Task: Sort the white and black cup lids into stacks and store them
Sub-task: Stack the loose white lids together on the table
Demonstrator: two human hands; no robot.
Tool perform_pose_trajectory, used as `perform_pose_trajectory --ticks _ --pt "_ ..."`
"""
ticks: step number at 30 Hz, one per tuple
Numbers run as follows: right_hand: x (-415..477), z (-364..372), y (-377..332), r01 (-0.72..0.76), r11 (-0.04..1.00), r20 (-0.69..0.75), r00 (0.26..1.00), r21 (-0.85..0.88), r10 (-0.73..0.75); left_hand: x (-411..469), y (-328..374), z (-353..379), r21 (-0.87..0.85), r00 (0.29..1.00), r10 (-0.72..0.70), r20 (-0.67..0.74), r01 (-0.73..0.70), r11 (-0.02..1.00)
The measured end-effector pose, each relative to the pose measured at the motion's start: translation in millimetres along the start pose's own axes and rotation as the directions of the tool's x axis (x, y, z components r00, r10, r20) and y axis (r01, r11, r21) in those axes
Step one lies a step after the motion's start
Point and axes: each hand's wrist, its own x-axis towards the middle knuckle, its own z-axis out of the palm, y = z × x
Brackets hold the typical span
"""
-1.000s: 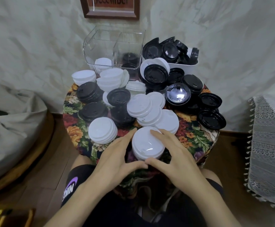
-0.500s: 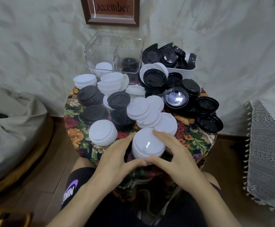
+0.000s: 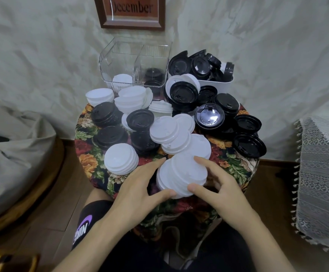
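Observation:
Both hands hold one stack of white lids [image 3: 181, 173] at the near edge of the small round table; the stack is tilted toward me. My left hand [image 3: 138, 190] grips its left side with thumb under the front rim. My right hand [image 3: 220, 190] grips its right side with fingers curled over the top. More white lid stacks [image 3: 120, 159] and black lid stacks [image 3: 110, 137] stand on the floral cloth. A clear two-part container [image 3: 134, 63] at the back holds a few white lids on the left and black lids on the right.
A white tub [image 3: 216, 82] of loose black lids stands at the back right. Loose black lids [image 3: 250, 145] lie along the table's right edge. A grey beanbag [image 3: 12, 154] is left of the table, and a lace-covered seat [image 3: 322, 173] right of it. The wall stands close behind.
The white stack between my hands has tipped toward me and lifted slightly. My right fingers have slid over its top, and the view has tilted upward a little.

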Motion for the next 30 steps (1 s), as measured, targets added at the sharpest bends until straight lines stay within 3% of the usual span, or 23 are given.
perform_pose_trajectory --ticks 4,9,16,19,30 --pt "5.1 1.2 -4.7 0.005 0.998 0.07 0.998 -0.06 0.0 0.4 -1.9 -1.0 0.024 0.999 -0.012 0.035 0.011 1.0" --pt "10.7 3.5 -8.2 0.054 0.992 0.05 0.998 -0.111 -0.048 -1.6 -7.7 0.4 0.015 1.0 -0.015 0.018 0.015 1.0" --pt "8.4 -5.2 -7.0 0.05 0.971 -0.062 0.997 0.234 -0.036 -1.6 -0.2 1.0 0.035 1.0 0.016 -0.021 -0.015 0.999" --pt "4.3 -9.9 -6.5 0.057 0.963 -0.109 0.994 0.264 -0.029 -1.0 0.6 0.6 0.047 0.999 0.024 -0.026 -0.023 0.999" --pt "3.1 -0.4 0.1 0.029 0.967 -0.052 0.999 0.255 -0.016 4.4 12.7 0.7 0.027 0.994 0.105 0.005 -0.105 0.994"
